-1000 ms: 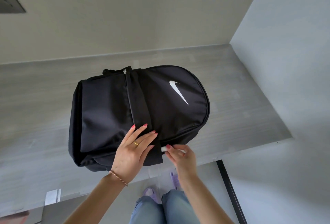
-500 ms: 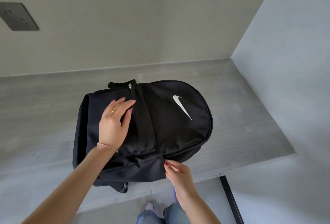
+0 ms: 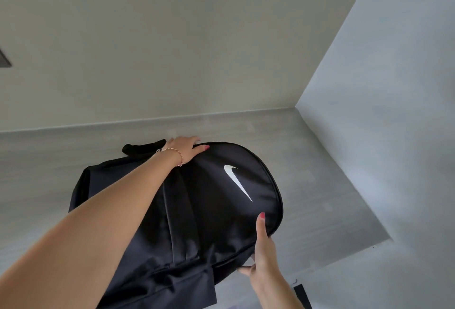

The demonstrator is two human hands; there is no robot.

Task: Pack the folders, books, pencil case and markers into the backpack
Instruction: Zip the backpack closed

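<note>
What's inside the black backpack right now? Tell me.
Cannot be seen: the backpack looks closed, its black fabric covering the inside. Only the outside shows: left hand on its far edge, right hand gripping its near edge, grey table beneath.

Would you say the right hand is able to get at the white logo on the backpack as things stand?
Probably yes. The right hand grips the near edge of the backpack, thumb up on the fabric just below the white logo. Nothing lies between them; the left hand is at the far edge.
</note>
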